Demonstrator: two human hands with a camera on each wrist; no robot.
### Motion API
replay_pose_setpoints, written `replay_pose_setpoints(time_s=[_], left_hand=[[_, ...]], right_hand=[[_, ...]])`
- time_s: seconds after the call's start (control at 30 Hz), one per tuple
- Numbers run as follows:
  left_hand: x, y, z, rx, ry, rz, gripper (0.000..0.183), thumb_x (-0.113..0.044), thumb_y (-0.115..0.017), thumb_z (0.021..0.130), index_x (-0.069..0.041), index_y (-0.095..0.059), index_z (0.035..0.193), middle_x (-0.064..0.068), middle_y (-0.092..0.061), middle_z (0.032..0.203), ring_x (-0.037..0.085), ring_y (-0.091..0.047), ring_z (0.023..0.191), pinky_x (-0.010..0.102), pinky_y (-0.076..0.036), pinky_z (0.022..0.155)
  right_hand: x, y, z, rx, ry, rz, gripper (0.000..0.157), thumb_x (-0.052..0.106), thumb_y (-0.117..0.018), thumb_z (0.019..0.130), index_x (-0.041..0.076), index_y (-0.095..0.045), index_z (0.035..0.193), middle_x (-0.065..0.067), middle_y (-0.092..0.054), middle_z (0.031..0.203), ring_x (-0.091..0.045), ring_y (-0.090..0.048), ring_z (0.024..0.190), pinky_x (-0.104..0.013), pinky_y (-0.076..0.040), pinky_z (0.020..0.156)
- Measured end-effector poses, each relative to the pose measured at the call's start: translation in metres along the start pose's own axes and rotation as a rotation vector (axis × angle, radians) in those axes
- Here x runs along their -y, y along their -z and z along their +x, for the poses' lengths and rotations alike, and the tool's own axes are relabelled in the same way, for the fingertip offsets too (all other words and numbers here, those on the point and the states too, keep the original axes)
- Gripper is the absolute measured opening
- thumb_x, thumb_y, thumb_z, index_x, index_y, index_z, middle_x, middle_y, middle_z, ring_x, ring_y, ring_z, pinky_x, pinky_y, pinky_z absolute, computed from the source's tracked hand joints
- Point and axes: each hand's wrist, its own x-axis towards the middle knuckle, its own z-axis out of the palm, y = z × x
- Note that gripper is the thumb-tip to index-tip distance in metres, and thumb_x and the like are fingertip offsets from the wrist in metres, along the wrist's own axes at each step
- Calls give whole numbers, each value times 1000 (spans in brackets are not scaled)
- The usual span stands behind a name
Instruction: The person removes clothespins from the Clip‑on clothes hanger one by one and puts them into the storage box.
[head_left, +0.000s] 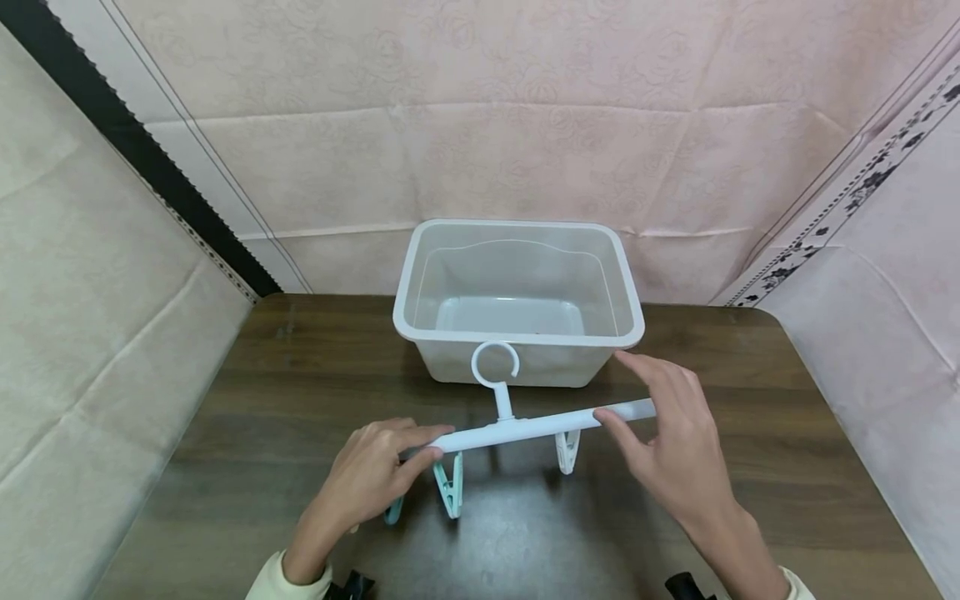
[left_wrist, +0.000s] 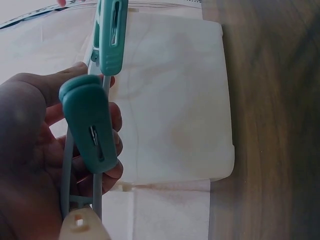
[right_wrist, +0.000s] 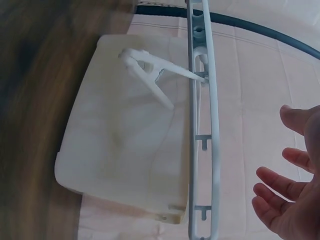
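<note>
A white clip hanger (head_left: 517, 430) with a curled hook (head_left: 504, 404) is held above the table, its right end slightly higher in the head view. My left hand (head_left: 375, 467) grips the left end between thumb and fingers. Beside the right end is my right hand (head_left: 675, 442); the right wrist view shows its fingers (right_wrist: 280, 182) spread and apart from the bar. A white clip (head_left: 567, 451) hangs under the right half. Teal clips (head_left: 451, 492) hang on the left half, one (left_wrist: 89, 125) in front of my left fingers. A beige clip (left_wrist: 82, 225) shows at the bar's end.
Just behind the hanger, a pale grey plastic bin (head_left: 525, 340) stands open-topped on the dark wooden table (head_left: 300, 392). Light patterned cloth (head_left: 525, 167) hangs behind the table and along both sides. Dark wrist devices (head_left: 686, 586) show at the bottom edge.
</note>
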Motion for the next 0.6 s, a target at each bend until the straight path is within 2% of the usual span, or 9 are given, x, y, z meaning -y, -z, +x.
replay_pose_setpoints(time_s=[0.33, 0.6], left_hand=[[1, -2, 0, -5, 10, 6, 29, -18, -76, 91, -20, -76, 120, -18, -52, 72, -1, -36, 53, 22, -35, 46], [3, -2, 1, -1, 5, -11, 30, -17, -76, 91, -19, -75, 121, -17, -55, 74, -2, -37, 53, 22, -36, 46]], right_hand=[[8, -3, -21, -6, -73, 30, 65, 54, -62, 95, 0, -62, 131, -13, -64, 123, -33, -55, 108, -23, -33, 102], [8, -8, -34, -16, -107, 20, 64, 54, -62, 96, 0, -62, 132, -12, -64, 122, -31, -55, 107, -23, -31, 104]])
